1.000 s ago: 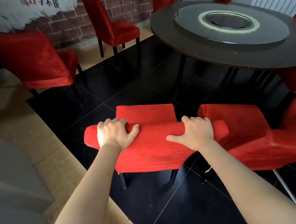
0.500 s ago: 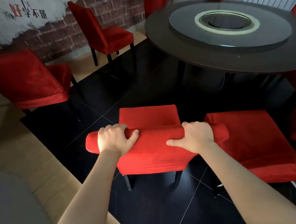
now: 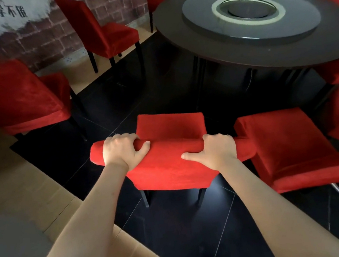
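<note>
I have my left hand [image 3: 123, 151] and right hand [image 3: 217, 150] both clamped over the top rail of the red chair [image 3: 171, 172], fingers curled across it. The chair is on the black floor [image 3: 182, 242], near its left edge. It faces the round table [image 3: 242, 62], with a second chair [image 3: 288, 142] just beside it on the right.
</note>
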`<state>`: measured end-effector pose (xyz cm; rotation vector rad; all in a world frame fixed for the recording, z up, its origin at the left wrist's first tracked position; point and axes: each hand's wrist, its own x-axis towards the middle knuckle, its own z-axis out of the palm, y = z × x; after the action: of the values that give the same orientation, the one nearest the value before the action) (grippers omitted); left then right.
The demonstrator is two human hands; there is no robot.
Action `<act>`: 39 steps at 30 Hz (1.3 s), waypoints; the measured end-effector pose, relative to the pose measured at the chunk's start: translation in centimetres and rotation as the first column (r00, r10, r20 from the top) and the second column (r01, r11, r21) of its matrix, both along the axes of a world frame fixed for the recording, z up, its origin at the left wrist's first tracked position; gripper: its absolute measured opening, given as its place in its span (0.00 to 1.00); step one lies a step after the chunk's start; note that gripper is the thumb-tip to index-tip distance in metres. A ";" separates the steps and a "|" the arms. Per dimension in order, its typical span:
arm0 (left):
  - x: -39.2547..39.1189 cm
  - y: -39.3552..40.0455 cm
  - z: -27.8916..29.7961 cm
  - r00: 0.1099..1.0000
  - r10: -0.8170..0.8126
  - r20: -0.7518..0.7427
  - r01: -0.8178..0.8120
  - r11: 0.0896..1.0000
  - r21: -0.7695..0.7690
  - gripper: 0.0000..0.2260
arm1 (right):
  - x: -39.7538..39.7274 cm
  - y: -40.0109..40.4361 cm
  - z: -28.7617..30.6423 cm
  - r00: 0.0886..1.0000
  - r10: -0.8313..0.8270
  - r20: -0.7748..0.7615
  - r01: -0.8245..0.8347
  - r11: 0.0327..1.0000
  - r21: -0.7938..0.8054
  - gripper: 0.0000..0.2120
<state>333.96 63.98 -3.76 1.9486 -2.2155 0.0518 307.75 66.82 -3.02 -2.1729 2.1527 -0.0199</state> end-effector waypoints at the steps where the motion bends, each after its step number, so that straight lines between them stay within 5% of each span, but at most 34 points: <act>1: 0.7 -0.1 0.0 1.000 -0.017 -0.004 0.017 1.000 0.003 0.36 | 0.8 0.3 0.0 1.000 -0.020 0.005 0.020 1.000 0.010 0.37; 14: 5.8 -0.4 -0.1 0.981 -0.187 0.046 0.184 0.982 0.051 0.31 | 6.5 4.4 0.2 0.978 -0.201 0.047 0.201 0.980 0.014 0.39; 21: 6.6 -0.4 -0.3 0.963 -0.267 0.040 0.266 0.964 0.027 0.30 | 8.5 7.2 -0.6 0.950 -0.306 -0.064 0.297 0.948 -0.116 0.41; 39: 5.7 -4.9 0.0 0.945 -0.317 0.085 0.316 0.948 0.029 0.30 | 8.3 3.8 -0.5 0.924 -0.374 -0.085 0.358 0.920 -0.157 0.43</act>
<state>339.69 59.11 -3.81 1.6000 -2.5652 0.0779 316.06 70.65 -3.51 -1.8370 2.6697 -0.0728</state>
